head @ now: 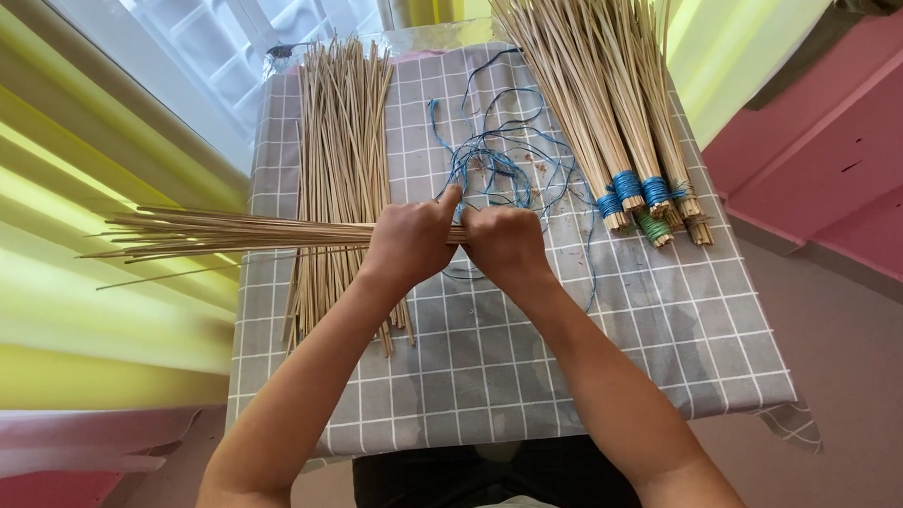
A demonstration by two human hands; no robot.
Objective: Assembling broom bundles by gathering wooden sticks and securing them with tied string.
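— Hands at work: left hand [408, 240] and right hand [506, 242] both clench one bundle [221, 232] of sticks at its near end, fanned out to the left above the checked cloth [495, 363].

— How far along?

— Four tied bundles [632, 127] lie at right (blue and green bindings). Loose sticks [344, 178] still wait under the held bundle; blue cord [498, 157] lies tangled just beyond the knuckles. By my reading, much remains.
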